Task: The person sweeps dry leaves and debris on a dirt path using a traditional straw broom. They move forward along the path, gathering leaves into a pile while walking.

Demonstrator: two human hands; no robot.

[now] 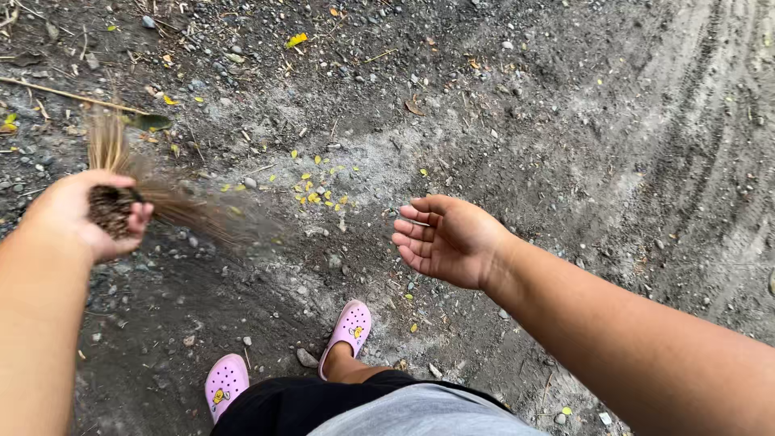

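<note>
Head view: my left hand (85,216) grips a stick broom (165,200) over gravelly dirt (517,121); right hand (448,241) open, empty.

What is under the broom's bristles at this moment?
Under the blurred stick broom in the left hand lies grey dirt ground with pebbles; yellow leaf bits lie just beyond its tips. What the bristles cover cannot be seen.

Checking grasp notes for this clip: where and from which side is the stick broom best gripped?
At the bound butt end, where the left hand already wraps the broom. There the sticks are packed into one tight round bundle, and farther out they fan loose toward the ground. Coming from above and behind the butt, away from the sweeping tips, seems best. The right hand is open and holds nothing.
</note>
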